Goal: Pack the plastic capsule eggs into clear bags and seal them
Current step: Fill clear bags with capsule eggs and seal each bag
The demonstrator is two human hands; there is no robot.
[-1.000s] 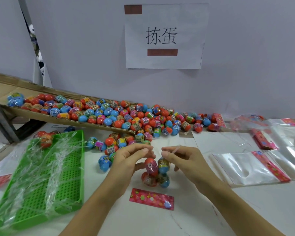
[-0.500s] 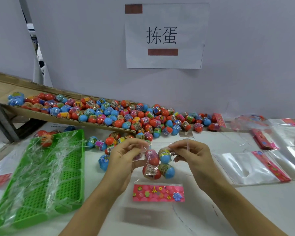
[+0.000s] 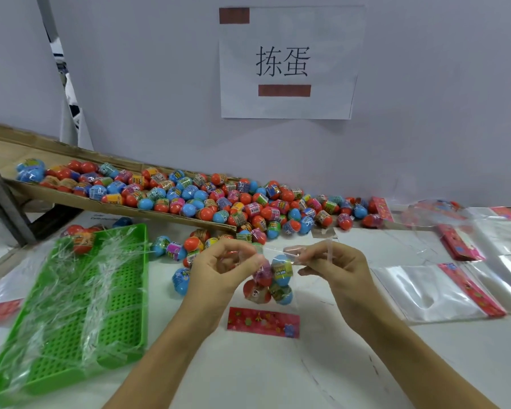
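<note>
- We see the clear plastic bag with a red patterned strip at its bottom [image 3: 273, 293] hanging between the two hands, held up just above the white tabletop [image 3: 248, 373].
- Our left hand [image 3: 219, 273] pinches the bag's top edge at the left side, fingers curled in toward the thumb; our right hand [image 3: 334, 270] pinches the same top edge at the right side, its fingers likewise bent around the thin film.
- Four plastic capsule eggs in the bag [image 3: 270, 280] sit below the grip (two above two, in red, pink and blue halves with printed wraps), bunched in the bag's middle above the red strip.
- Both forearms reach in from the bottom edge, wrists raised, hands close together but not touching.
- Behind the hands, a heap of loose red and blue capsule eggs [image 3: 219, 202] spills off a slanted brown cardboard chute [image 3: 71, 199] onto the table.
- A green perforated plastic tray [image 3: 80, 317] lies at the left, covered in crinkled clear film.
- Flat empty clear bags with red strips [image 3: 434, 293] lie at the right, glossy and overlapping.
- A white paper sign with black characters [image 3: 286, 63] hangs on the wall.
</note>
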